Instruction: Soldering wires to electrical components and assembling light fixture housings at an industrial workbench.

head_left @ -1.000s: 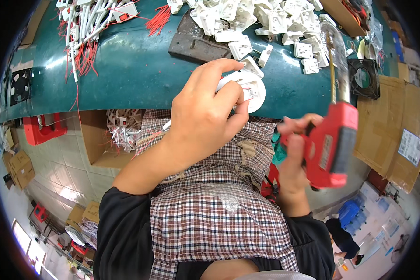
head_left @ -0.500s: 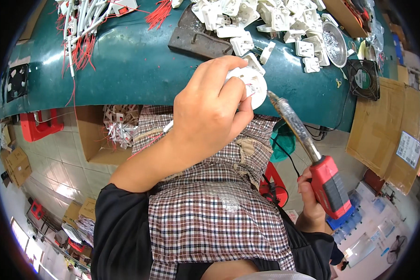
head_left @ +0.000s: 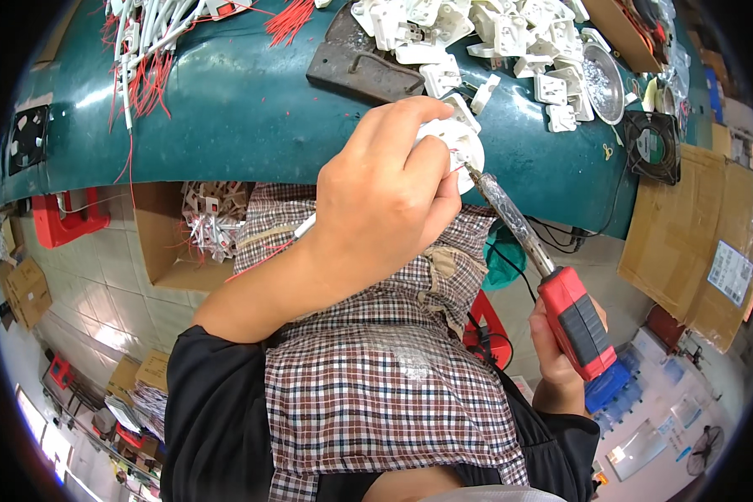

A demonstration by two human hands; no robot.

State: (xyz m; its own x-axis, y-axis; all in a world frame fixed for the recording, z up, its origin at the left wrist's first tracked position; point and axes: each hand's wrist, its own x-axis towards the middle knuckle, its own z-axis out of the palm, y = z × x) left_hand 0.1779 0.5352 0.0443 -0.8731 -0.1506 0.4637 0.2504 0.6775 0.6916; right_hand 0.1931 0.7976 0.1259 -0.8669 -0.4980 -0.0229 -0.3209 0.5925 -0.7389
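My left hand (head_left: 389, 197) grips a round white plastic socket part (head_left: 450, 140) just over the near edge of the green bench (head_left: 243, 100). A white cable with red wires (head_left: 297, 234) runs from under that hand toward my lap. My right hand (head_left: 560, 351) holds a red and black electric screwdriver (head_left: 573, 318) by its handle, low at the right. Its long metal shaft (head_left: 510, 217) slants up and left, and its tip touches the white part.
A heap of white socket parts (head_left: 477, 33) lies at the bench's far side, beside a dark metal plate (head_left: 368, 67) and a metal bowl (head_left: 602, 79). White cables with red wires (head_left: 151, 50) lie at left. A cardboard box (head_left: 192, 234) sits under the bench, flattened cartons (head_left: 694, 243) at right.
My right hand has dropped from chest height to the lower right with the screwdriver, and the shaft now points up to the white part. My left hand stays on the part.
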